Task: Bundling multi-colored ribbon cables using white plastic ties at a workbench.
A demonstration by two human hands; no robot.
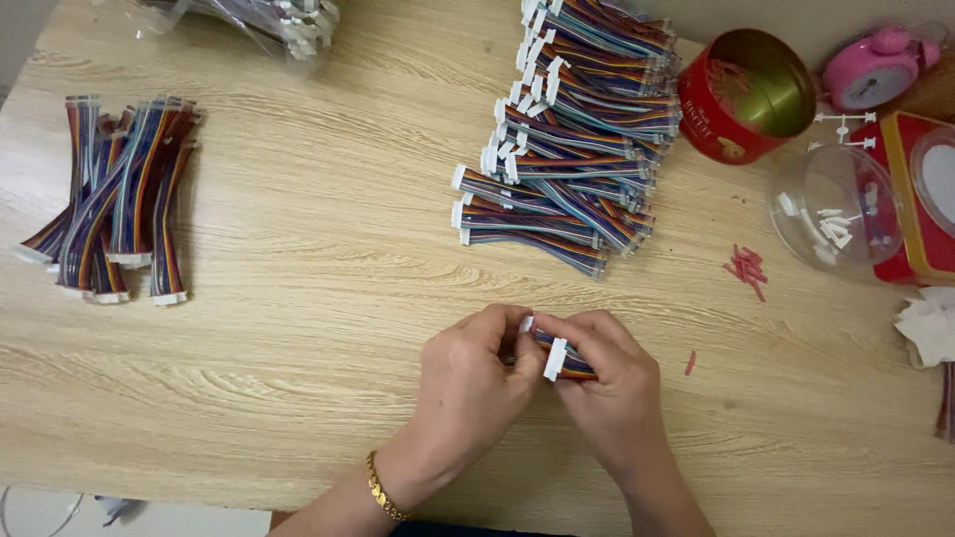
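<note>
A short rainbow ribbon cable with white plastic connectors [557,358] is held between both hands over the wooden table [318,298], near its front edge. My left hand [468,383], with a gold bracelet at the wrist, pinches the cable's left end with fingers curled. My right hand [612,383] grips the cable from the right, the thumb next to a white connector. Most of the cable is hidden by the fingers.
A big stack of similar cables [572,129] lies at the back centre, a smaller pile [109,199] at the left, a bagged bundle [269,25] at the back. At the right stand a red round tin [751,94], a clear plastic jar [831,209], a pink clock [875,65], and small red bits [748,268].
</note>
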